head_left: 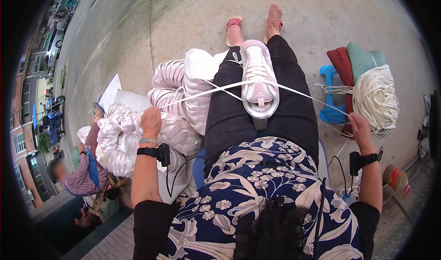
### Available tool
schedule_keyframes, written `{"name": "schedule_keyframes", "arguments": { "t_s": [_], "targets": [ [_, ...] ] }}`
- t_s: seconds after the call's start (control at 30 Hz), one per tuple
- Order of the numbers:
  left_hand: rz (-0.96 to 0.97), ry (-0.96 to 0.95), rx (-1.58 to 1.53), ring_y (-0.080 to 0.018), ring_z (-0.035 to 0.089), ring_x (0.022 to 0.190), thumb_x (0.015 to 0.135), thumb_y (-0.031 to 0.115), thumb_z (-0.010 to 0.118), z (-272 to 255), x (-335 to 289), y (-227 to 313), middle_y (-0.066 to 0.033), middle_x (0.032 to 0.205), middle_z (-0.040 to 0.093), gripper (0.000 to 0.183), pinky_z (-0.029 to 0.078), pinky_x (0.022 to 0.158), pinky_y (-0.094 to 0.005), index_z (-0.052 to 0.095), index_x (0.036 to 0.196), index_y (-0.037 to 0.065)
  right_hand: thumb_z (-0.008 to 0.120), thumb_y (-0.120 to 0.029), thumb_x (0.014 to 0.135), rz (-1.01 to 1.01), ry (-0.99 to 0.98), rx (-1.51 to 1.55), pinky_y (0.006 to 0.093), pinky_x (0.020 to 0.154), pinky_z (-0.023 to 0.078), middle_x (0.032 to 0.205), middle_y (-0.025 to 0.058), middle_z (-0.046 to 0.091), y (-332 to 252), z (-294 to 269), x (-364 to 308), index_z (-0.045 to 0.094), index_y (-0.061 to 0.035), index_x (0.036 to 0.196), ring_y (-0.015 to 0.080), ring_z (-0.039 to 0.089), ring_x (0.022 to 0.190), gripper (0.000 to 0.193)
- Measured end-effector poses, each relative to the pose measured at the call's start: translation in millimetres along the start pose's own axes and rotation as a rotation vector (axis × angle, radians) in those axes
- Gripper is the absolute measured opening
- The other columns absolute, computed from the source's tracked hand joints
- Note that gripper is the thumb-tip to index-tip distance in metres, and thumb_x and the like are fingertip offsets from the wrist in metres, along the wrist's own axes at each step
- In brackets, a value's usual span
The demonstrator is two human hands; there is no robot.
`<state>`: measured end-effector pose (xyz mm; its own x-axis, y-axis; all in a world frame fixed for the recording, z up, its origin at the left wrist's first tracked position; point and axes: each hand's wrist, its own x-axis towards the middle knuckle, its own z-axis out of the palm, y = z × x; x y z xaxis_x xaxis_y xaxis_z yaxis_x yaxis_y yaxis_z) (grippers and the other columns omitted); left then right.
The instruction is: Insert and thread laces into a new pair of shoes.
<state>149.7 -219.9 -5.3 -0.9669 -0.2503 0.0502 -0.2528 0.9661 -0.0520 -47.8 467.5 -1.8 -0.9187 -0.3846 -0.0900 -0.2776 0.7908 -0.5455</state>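
A pink and white sneaker (258, 92) rests between my thighs, its toe pointing away and its heel toward me. White shoelace (211, 91) runs through its eyelets and stretches out to both sides in taut lines. At the left, my left hand (150, 121) is closed on one end of the lace, out beside the pile of shoe pieces. Over on the right, my right hand (360, 129) pinches the other end, close to a bundle of white laces (377, 99). A further strand crosses beside the shoe's left side.
Stacked pink and white shoe uppers (172, 87) lie left of my legs, with more heaped nearer. A blue plastic stool (329, 94) at right bears red and green cloth (363, 62) and the laces. A plastic bottle (396, 179) is at lower right. Another person (80, 177) sits far left.
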Motion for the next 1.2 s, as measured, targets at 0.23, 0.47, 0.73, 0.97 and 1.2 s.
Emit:
{"name": "schedule_keyframes", "arguments": {
  "t_s": [0.23,0.47,0.73,0.97,1.2],
  "targets": [
    [-0.191,0.062,-0.002,-0.0356,0.056,0.066,0.084,0.022,0.046,-35.0,-11.7,-67.0,-0.0158,0.07,0.058,0.023,0.045,0.062,-0.0436,0.056,0.074,0.004,0.056,-0.015,0.087,0.126,0.231,-0.241,0.0348,0.079,0.047,0.095,0.0176,0.064,73.8,-68.1,-40.0,0.061,-0.0005,0.102,0.0309,0.061,0.09,0.022],
    [-0.617,-0.402,-0.779,-0.0131,0.051,0.04,0.083,0.016,0.049,-37.6,12.8,46.5,-0.0049,0.053,0.052,0.02,0.04,0.034,-0.0276,0.057,0.071,0.002,0.051,-0.026,0.086,0.472,-0.09,0.54,0.0209,0.037,0.029,0.051,-0.0011,0.047,-23.4,-6.4,4.7,0.053,-0.0093,0.072,0.0062,0.04,0.039,0.022],
    [-0.355,-0.834,-1.292,-0.0062,0.044,0.035,0.089,0.02,0.052,-57.4,75.8,215.1,-0.0039,0.059,0.056,0.019,0.033,0.033,-0.0197,0.057,0.084,0.003,0.059,-0.024,0.085,0.544,-0.48,1.217,0.0202,0.047,0.038,0.067,-0.002,0.055,-172.6,71.2,83.2,0.06,-0.0078,0.083,0.0064,0.047,0.052,0.016],
    [-0.351,-0.839,-1.238,-0.0057,0.043,0.035,0.09,0.019,0.05,-41.2,113.4,252.7,-0.0047,0.059,0.056,0.017,0.029,0.032,-0.0193,0.053,0.084,0.003,0.061,-0.022,0.085,0.416,-0.5,1.144,0.018,0.047,0.04,0.064,-0.0039,0.054,-176.6,105.2,111.4,0.063,-0.008,0.077,0.0027,0.046,0.053,0.016],
    [-0.495,-0.698,-1.516,-0.008,0.053,0.045,0.091,0.02,0.05,-27.7,133.8,257.5,-0.0043,0.066,0.059,0.018,0.038,0.038,-0.0188,0.052,0.084,0.004,0.062,-0.012,0.084,0.417,-0.269,1.372,0.019,0.057,0.045,0.072,0.0009,0.061,-179.8,118.9,131.3,0.062,-0.0047,0.083,0.0062,0.055,0.061,0.008]
  ]
}}
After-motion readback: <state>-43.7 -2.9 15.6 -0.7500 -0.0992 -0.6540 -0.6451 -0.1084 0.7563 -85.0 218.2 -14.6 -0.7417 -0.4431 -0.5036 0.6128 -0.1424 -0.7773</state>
